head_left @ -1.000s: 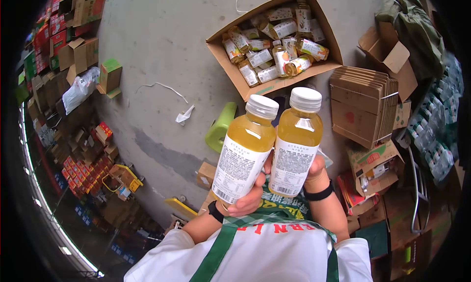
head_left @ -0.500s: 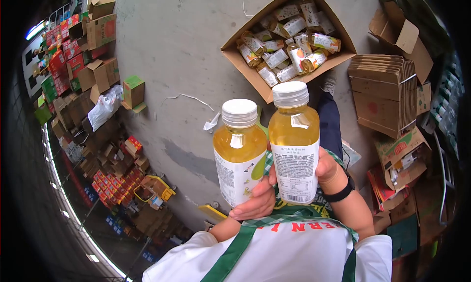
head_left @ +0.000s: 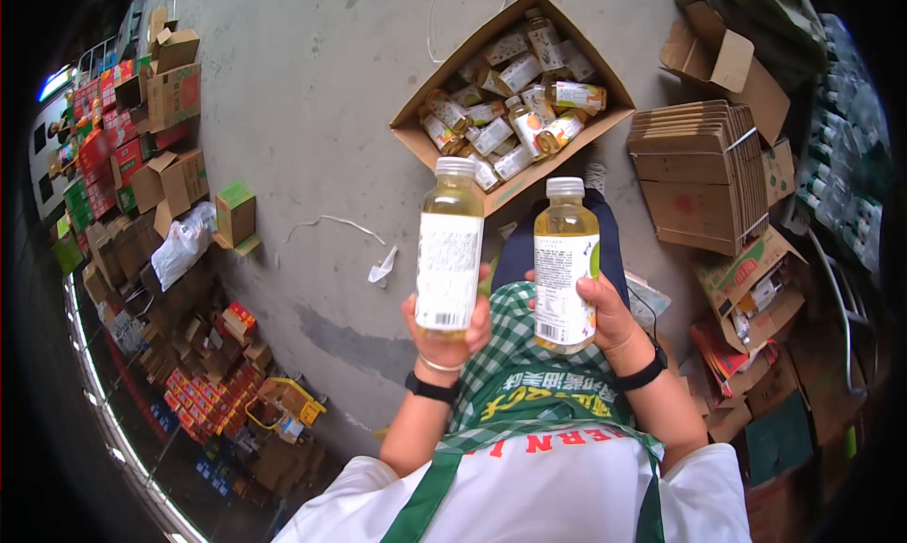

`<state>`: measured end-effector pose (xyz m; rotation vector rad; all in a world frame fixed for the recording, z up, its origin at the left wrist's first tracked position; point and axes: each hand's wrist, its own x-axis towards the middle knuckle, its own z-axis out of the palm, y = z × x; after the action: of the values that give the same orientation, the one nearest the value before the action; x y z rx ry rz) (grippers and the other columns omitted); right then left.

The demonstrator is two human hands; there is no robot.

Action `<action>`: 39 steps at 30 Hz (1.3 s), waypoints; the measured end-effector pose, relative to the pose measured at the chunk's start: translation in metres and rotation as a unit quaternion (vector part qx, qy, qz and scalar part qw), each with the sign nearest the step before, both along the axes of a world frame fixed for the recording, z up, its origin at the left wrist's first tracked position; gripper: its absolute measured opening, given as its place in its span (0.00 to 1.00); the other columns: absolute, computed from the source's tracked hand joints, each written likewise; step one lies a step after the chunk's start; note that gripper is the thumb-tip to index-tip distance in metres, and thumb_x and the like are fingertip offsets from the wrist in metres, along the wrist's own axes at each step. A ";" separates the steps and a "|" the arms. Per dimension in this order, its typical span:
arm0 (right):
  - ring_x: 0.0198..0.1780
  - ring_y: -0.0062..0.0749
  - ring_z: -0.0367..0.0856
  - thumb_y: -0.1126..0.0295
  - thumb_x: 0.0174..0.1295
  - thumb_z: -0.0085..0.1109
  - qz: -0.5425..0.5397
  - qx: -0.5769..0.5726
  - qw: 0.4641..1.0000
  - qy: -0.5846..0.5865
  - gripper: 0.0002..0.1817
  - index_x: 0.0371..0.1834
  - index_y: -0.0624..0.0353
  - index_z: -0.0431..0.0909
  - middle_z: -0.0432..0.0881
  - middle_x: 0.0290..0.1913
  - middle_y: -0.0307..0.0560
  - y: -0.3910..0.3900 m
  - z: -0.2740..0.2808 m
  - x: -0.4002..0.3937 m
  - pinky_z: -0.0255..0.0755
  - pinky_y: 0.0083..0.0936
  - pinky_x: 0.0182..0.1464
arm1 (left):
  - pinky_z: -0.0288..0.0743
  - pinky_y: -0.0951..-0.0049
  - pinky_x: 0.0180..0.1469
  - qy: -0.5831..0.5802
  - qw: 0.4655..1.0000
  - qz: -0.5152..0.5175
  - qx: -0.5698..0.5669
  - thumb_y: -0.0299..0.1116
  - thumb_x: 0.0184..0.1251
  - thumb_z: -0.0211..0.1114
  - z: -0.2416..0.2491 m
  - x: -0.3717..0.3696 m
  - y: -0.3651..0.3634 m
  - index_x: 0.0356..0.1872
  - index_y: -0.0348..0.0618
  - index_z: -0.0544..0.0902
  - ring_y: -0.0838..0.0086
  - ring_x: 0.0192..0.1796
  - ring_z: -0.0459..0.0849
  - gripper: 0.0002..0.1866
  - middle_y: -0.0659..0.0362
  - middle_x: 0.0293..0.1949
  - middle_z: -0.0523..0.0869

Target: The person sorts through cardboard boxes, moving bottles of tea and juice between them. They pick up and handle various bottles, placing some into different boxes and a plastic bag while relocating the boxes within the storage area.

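Observation:
My left hand (head_left: 442,339) is wrapped round the lower part of a bottle (head_left: 450,260) of yellow drink with a white cap and a white label. Another such bottle (head_left: 566,277), its printed label facing me, is held in my right hand (head_left: 609,314). Both bottles stand upright side by side with a gap between them. Beyond them an open cardboard box (head_left: 501,192) on the floor holds several similar bottles (head_left: 526,127), lying in a jumble.
Tied flattened cardboard (head_left: 685,170) stands right of the box, with open cartons (head_left: 737,274) below it. Stacked cartons (head_left: 175,94), a white plastic bag (head_left: 184,246) and a small green-and-brown box (head_left: 235,212) are at left. A white strap (head_left: 340,220) lies on the floor.
Both bottles have moved down and away from my face, and they are farther apart. The left one has turned to show a different side of its label. The whole view has shifted slightly.

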<state>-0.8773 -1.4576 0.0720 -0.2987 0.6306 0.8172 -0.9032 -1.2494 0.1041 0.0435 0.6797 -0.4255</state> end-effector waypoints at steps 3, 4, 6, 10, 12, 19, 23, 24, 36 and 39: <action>0.42 0.40 0.79 0.61 0.49 0.59 0.030 -0.110 0.993 0.008 0.32 0.57 0.61 0.59 0.75 0.44 0.52 -0.038 -0.005 -0.038 0.76 0.34 0.44 | 0.71 0.66 0.49 0.115 0.971 -0.079 0.195 0.55 0.57 0.54 -0.045 0.016 0.008 0.63 0.38 0.52 0.59 0.51 0.75 0.40 0.41 0.53 0.69; 0.41 0.40 0.79 0.62 0.49 0.59 0.023 -0.129 0.991 0.025 0.31 0.56 0.60 0.59 0.75 0.43 0.51 -0.048 0.000 -0.047 0.76 0.34 0.43 | 0.69 0.65 0.51 0.169 0.925 -0.176 0.293 0.53 0.57 0.55 -0.064 0.003 0.015 0.63 0.39 0.53 0.58 0.54 0.72 0.39 0.41 0.55 0.67; 0.40 0.39 0.79 0.63 0.53 0.56 -0.018 -0.158 0.986 0.051 0.28 0.56 0.61 0.60 0.76 0.41 0.50 -0.061 0.013 -0.066 0.76 0.35 0.42 | 0.67 0.62 0.53 0.166 0.794 -0.361 0.460 0.49 0.58 0.57 -0.080 -0.020 0.015 0.63 0.41 0.54 0.58 0.57 0.70 0.36 0.44 0.56 0.67; 0.38 0.39 0.80 0.65 0.59 0.51 -0.108 -0.159 0.975 0.111 0.21 0.53 0.64 0.63 0.76 0.41 0.50 -0.076 0.021 -0.104 0.77 0.35 0.40 | 0.70 0.72 0.47 0.027 0.691 -0.528 0.493 0.43 0.60 0.58 -0.056 -0.021 -0.011 0.56 0.37 0.66 0.70 0.51 0.75 0.27 0.53 0.50 0.74; 0.35 0.35 0.80 0.65 0.59 0.52 -0.165 -0.148 0.968 0.117 0.19 0.50 0.62 0.66 0.78 0.37 0.47 -0.078 0.026 -0.115 0.77 0.31 0.38 | 0.70 0.74 0.46 -0.013 0.716 -0.548 0.434 0.41 0.62 0.56 -0.037 -0.005 -0.035 0.52 0.38 0.70 0.73 0.47 0.77 0.22 0.55 0.46 0.78; 0.36 0.24 0.78 0.64 0.53 0.60 -0.274 -0.231 0.933 0.043 0.23 0.50 0.63 0.67 0.77 0.38 0.42 -0.109 0.066 -0.139 0.73 0.20 0.38 | 0.69 0.73 0.46 -0.192 0.594 -0.698 0.352 0.51 0.66 0.46 -0.002 0.038 -0.170 0.54 0.40 0.69 0.71 0.47 0.78 0.26 0.55 0.46 0.78; 0.43 0.34 0.75 0.60 0.48 0.64 -0.201 -0.538 0.817 -0.051 0.32 0.51 0.66 0.60 0.73 0.44 0.51 -0.128 0.065 -0.175 0.70 0.27 0.43 | 0.71 0.69 0.46 -0.212 0.641 -0.686 0.273 0.50 0.63 0.51 0.012 0.015 -0.271 0.53 0.38 0.66 0.68 0.46 0.77 0.27 0.54 0.46 0.76; 0.45 0.41 0.75 0.58 0.47 0.65 -0.177 -0.591 0.785 -0.045 0.33 0.49 0.66 0.60 0.73 0.43 0.56 -0.137 0.076 -0.180 0.69 0.30 0.45 | 0.71 0.71 0.45 -0.237 0.629 -0.693 0.260 0.47 0.62 0.54 0.010 0.007 -0.290 0.51 0.38 0.67 0.70 0.45 0.76 0.25 0.55 0.44 0.76; 0.48 0.27 0.70 0.63 0.48 0.65 -0.514 -0.422 0.747 -0.018 0.32 0.54 0.64 0.60 0.71 0.45 0.45 -0.164 0.092 -0.237 0.64 0.23 0.51 | 0.74 0.75 0.38 -0.274 0.422 -0.846 0.174 0.39 0.59 0.59 0.068 -0.051 -0.423 0.37 0.40 0.75 0.72 0.35 0.80 0.13 0.59 0.33 0.80; 0.48 0.26 0.70 0.64 0.50 0.64 -0.565 -0.386 0.729 -0.017 0.29 0.52 0.62 0.62 0.72 0.44 0.43 -0.167 0.093 -0.244 0.64 0.22 0.50 | 0.73 0.73 0.41 -0.277 0.372 -0.875 0.139 0.38 0.61 0.56 0.066 -0.055 -0.444 0.40 0.37 0.75 0.69 0.37 0.80 0.14 0.56 0.35 0.81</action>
<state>-1.1214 -1.6248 0.1651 -0.5852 0.9335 -0.6869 -0.9579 -1.6937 0.1697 1.3135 -0.3312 -2.2630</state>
